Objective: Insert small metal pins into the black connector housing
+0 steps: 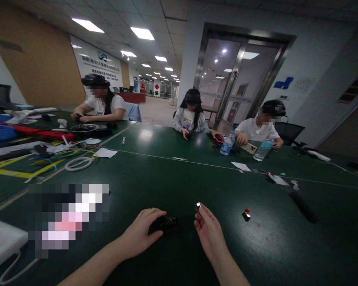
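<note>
My left hand (143, 230) rests on the dark green table, thumb and fingers curved around the left end of a small black box-like object (169, 223). Faint light markings show on top of that object, but its kind is unclear. To its right, my right hand (208, 226) is raised slightly, pinching a small shiny metallic piece (198, 205) between thumb and forefinger. The other fingers of this hand are curled in. Farther right lies a small dark block (246, 215) with a bright top face and a red part behind it.
Left are a white box (4, 242) with a cable, a blurred-out patch, a coiled white cable (79, 163) and loose wires. A wrench (123, 140) lies farther off. Two water bottles (227, 143) (264, 149) and papers stand or lie right. Three people sit across the table (155, 174).
</note>
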`<act>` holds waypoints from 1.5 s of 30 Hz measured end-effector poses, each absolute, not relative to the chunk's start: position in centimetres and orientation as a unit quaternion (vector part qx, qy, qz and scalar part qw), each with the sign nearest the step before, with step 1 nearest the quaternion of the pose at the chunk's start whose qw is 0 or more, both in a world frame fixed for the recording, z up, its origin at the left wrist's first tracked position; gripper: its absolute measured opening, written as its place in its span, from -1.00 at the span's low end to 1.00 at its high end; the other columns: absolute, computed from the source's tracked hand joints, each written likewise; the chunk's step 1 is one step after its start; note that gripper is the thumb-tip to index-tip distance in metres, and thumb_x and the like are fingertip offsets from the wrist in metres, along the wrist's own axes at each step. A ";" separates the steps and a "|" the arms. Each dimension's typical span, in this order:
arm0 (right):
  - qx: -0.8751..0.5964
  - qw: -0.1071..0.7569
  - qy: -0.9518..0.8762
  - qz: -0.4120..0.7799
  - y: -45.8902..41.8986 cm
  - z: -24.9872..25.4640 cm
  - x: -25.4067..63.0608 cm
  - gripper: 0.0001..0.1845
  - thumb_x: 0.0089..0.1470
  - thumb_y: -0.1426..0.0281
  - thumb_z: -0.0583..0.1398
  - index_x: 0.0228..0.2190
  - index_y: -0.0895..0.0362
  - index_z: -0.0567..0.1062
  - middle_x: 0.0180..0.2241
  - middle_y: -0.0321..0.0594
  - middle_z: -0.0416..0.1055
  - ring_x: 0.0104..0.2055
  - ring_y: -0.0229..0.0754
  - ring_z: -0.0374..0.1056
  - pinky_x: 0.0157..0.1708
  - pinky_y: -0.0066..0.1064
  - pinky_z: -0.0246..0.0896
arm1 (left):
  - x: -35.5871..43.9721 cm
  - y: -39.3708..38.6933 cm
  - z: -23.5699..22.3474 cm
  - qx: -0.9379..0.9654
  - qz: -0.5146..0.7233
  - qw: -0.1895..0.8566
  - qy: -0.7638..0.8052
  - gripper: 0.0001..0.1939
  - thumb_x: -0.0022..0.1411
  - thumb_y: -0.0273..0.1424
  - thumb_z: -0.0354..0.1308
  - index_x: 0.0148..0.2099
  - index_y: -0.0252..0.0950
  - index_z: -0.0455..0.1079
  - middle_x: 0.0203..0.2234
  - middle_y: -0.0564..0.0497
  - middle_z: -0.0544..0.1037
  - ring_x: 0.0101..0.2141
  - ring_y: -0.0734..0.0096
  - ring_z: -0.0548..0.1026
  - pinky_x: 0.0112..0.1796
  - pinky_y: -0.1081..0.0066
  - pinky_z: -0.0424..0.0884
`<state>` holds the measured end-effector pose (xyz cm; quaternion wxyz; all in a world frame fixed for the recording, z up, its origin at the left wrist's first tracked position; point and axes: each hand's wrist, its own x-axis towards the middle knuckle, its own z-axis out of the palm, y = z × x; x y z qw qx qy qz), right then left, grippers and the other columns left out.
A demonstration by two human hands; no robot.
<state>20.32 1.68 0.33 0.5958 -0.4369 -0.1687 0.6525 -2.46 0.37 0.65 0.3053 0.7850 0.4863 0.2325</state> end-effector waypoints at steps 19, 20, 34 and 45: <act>-0.428 0.593 -0.188 0.656 1.4 0.0 20.6 -0.67 -0.21 0.30 0.30 -0.29 0.05 0.46 -0.38 -0.35 0.40 -0.41 -0.37 0.29 -0.44 -0.54 0.23 | -2.0 0.0 1.8 0.799 0.227 0.281 0.480 -0.64 0.07 -0.39 0.10 -0.03 -0.17 0.26 -0.13 0.00 0.39 -0.09 0.26 0.31 -0.05 0.23 0.21; -0.429 0.593 -0.190 0.654 1.4 0.0 20.6 -0.67 -0.21 0.30 0.30 -0.29 0.05 0.46 -0.37 -0.35 0.40 -0.41 -0.37 0.29 -0.44 -0.54 0.23 | -1.9 0.0 1.9 0.800 0.223 0.281 0.481 -0.63 0.07 -0.39 0.10 -0.03 -0.16 0.26 -0.13 0.01 0.39 -0.09 0.26 0.31 -0.05 0.23 0.21; -0.472 0.572 -0.279 0.610 1.6 -1.0 20.4 -0.62 -0.21 0.28 0.30 -0.26 0.03 0.45 -0.27 -0.30 0.39 -0.39 -0.32 0.27 -0.40 -0.47 0.22 | -2.1 0.4 1.1 0.798 0.197 0.286 0.492 -0.58 0.12 -0.35 0.07 0.07 -0.07 0.21 -0.06 0.03 0.32 -0.05 0.25 0.25 -0.02 0.22 0.17; -0.513 0.440 -0.539 0.502 0.5 0.0 19.2 -0.69 -0.10 0.24 0.19 -0.27 0.08 0.46 -0.32 -0.25 0.40 -0.25 -0.15 0.29 -0.24 -0.32 0.19 | -2.2 0.2 1.8 0.797 0.191 0.301 0.487 -0.59 0.14 -0.35 0.05 0.06 -0.08 0.21 -0.06 0.03 0.31 -0.05 0.24 0.25 -0.03 0.21 0.18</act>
